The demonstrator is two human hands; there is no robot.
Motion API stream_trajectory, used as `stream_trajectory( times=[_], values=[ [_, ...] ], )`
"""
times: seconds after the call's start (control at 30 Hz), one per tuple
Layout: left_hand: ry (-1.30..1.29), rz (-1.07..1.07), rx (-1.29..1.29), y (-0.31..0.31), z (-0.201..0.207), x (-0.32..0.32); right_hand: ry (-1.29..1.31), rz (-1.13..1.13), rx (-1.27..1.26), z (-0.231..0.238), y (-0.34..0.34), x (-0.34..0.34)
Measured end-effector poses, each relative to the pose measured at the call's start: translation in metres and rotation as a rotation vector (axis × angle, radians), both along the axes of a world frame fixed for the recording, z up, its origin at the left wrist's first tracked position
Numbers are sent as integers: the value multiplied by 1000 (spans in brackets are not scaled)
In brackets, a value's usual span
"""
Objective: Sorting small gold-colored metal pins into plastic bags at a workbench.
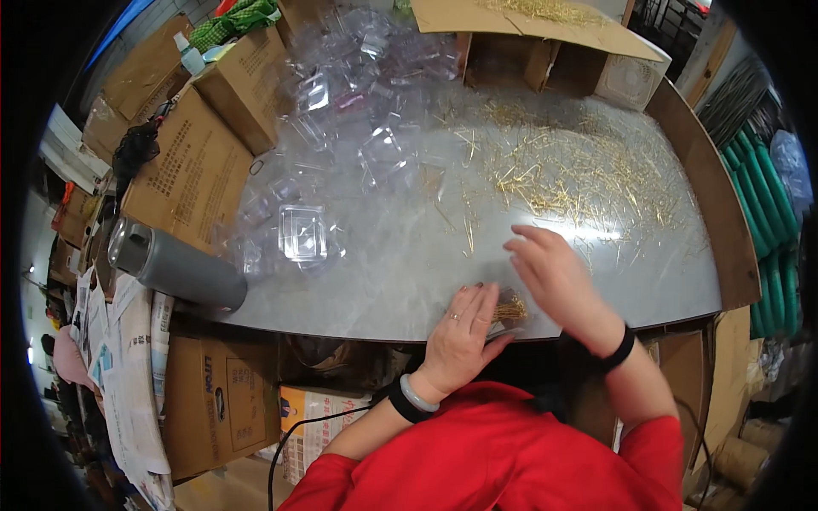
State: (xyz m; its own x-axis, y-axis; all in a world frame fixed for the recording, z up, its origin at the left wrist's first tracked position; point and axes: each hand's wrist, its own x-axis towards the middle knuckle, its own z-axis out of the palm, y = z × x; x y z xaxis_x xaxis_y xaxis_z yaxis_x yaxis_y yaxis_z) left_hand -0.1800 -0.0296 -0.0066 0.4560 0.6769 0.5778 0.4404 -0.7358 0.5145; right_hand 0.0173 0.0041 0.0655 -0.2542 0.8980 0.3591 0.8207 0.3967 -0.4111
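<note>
The left hand (467, 330) is positioned palm down at the front edge of the grey, smooth-surfaced bench (383, 294). Its fingers lie close together, with the thumb extended apart from them. A compact bundle of thin gold-coloured wire pieces (511, 308) projects from beneath its fingers on the right side. The left grip covers part of the bundle; whether it is closed around the bundle cannot be determined.

The right hand (552, 271) is located beyond and to the right of the bundle, near it. The right grip is open, with fingers extended and loosely curved; nothing is visible in it.

Loose gold-coloured wire pieces (554, 183) are scattered across the right rear area of the bench. Clear, box-shaped plastic containers (302, 234) are spread and heaped over the left and rear areas. A grey cylindrical bottle (192, 274) lies tilted at the left front corner. A brown cardboard strip (716, 204) borders the right side.
</note>
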Motion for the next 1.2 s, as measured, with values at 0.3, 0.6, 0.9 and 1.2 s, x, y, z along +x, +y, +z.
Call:
stream_trajectory(
  times=[0.3,0.6,0.9,1.2],
  values=[
    [163,-4,-31,1,6,-6,-423,-187,-128,-29,54,48],
    [245,119,-65,17,15,-37,-317,-154,-22,-30,-35,24],
    [295,239,-56,28,14,-53,-146,27,-155,-17,2,40],
    [357,327,-43,33,18,-64,-283,57,-213,-18,98,58]
  ],
)
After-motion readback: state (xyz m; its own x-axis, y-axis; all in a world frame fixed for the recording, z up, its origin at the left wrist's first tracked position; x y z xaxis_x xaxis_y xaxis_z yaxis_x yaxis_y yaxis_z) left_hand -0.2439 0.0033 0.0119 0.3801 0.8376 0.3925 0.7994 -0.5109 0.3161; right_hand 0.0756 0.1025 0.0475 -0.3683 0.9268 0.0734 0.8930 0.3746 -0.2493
